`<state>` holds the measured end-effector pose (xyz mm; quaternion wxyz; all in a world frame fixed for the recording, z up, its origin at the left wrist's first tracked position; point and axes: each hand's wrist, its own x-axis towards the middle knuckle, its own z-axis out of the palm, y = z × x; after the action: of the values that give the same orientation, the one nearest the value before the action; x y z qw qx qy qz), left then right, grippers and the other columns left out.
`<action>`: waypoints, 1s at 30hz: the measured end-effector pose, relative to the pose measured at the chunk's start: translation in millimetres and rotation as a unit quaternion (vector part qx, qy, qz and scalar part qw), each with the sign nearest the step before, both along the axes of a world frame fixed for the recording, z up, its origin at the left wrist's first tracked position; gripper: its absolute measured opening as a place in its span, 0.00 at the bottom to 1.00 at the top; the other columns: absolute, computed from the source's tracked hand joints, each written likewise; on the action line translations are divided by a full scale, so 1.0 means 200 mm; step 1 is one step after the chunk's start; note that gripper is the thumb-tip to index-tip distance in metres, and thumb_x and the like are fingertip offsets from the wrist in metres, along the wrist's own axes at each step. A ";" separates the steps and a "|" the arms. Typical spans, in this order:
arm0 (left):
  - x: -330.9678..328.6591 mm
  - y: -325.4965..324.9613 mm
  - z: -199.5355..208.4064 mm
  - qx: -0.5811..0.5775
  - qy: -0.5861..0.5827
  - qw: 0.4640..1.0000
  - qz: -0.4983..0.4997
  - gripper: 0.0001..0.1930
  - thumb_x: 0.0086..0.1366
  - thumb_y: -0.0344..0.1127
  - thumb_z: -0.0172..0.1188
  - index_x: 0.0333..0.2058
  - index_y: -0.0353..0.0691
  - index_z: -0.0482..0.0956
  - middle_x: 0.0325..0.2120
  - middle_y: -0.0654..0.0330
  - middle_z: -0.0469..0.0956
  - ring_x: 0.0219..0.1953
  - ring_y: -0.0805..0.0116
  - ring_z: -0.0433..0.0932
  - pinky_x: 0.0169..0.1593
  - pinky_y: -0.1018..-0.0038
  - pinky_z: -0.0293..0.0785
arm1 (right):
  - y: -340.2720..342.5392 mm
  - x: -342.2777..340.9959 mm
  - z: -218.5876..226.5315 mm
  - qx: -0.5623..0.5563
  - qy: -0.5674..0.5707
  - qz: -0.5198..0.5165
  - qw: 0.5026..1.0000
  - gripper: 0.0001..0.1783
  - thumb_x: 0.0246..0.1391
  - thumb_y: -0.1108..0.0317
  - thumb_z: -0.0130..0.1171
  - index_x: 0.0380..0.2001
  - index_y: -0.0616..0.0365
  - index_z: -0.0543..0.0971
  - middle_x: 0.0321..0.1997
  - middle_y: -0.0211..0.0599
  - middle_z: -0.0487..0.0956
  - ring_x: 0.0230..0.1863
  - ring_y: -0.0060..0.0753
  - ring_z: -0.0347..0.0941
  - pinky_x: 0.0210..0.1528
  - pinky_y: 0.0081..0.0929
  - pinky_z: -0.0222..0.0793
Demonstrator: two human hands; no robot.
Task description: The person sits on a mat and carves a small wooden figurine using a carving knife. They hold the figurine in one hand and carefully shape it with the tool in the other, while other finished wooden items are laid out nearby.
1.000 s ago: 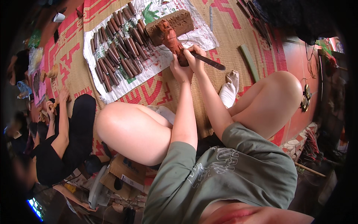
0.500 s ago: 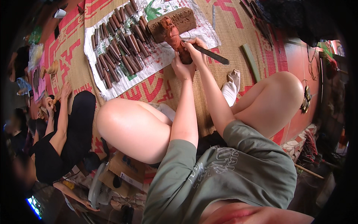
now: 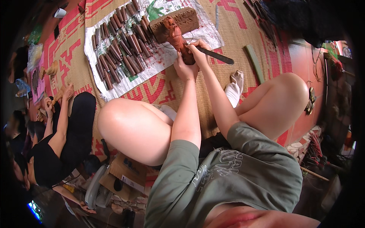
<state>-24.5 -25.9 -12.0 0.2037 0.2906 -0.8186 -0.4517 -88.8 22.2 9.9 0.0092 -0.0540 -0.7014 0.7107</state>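
A reddish-brown carved wooden figurine (image 3: 175, 38) leans with its upper end against a carved brown wooden block (image 3: 186, 21). My left hand (image 3: 185, 68) is wrapped round the figurine's lower end. In my right hand (image 3: 198, 49) is a long, flat, dark file (image 3: 217, 57), its rounded end sticking out to the right. The file's other end meets the figurine's side, partly covered by my fingers. Left of the block, several wood-handled carving chisels (image 3: 131, 43) lie in rows on a white printed sack (image 3: 157, 64).
A red-patterned straw mat (image 3: 159, 89) lies below everything. To the right are a green strip (image 3: 254, 62), a metal ruler (image 3: 217, 17) and more dark tools (image 3: 262, 22). At left, another person's hands (image 3: 67, 92) hold a light wooden piece (image 3: 57, 95). A cardboard box (image 3: 127, 173) and fan (image 3: 95, 190) stand behind.
My hands, the figurine and the file keep nearly the same place, with only a slight shift of the view. At left, the other person's hands and light wooden piece have moved a little.
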 end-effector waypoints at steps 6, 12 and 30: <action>0.00 -0.02 -0.01 -0.004 0.001 1.000 -0.016 0.36 0.43 0.44 0.68 0.51 0.31 0.70 0.35 0.48 0.74 0.41 0.49 0.72 0.44 0.61 0.69 | -0.02 0.02 0.00 -0.057 -0.009 -0.025 0.998 0.07 0.43 0.72 0.61 0.18 0.62 0.74 0.17 0.32 0.77 0.20 0.19 0.73 0.26 0.17 0.68; 0.00 -0.01 0.04 0.023 -0.013 0.999 -0.018 0.37 0.43 0.46 0.68 0.51 0.31 0.70 0.35 0.48 0.74 0.41 0.48 0.72 0.45 0.61 0.69 | -0.03 0.00 0.06 0.002 -0.008 0.011 1.000 0.08 0.43 0.72 0.63 0.21 0.65 0.75 0.18 0.36 0.78 0.23 0.21 0.76 0.27 0.20 0.71; 0.01 0.00 0.01 -0.010 0.025 1.000 -0.014 0.35 0.45 0.46 0.67 0.49 0.30 0.71 0.34 0.47 0.74 0.40 0.48 0.72 0.44 0.60 0.69 | 0.01 0.04 0.01 0.131 0.046 -0.006 0.990 0.07 0.41 0.73 0.62 0.19 0.63 0.75 0.18 0.32 0.76 0.22 0.18 0.72 0.27 0.19 0.67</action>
<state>-21.7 -26.4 -9.8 0.2205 0.2654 -0.8216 -0.4538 -81.4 23.8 12.4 0.0523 -0.0239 -0.7869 0.6144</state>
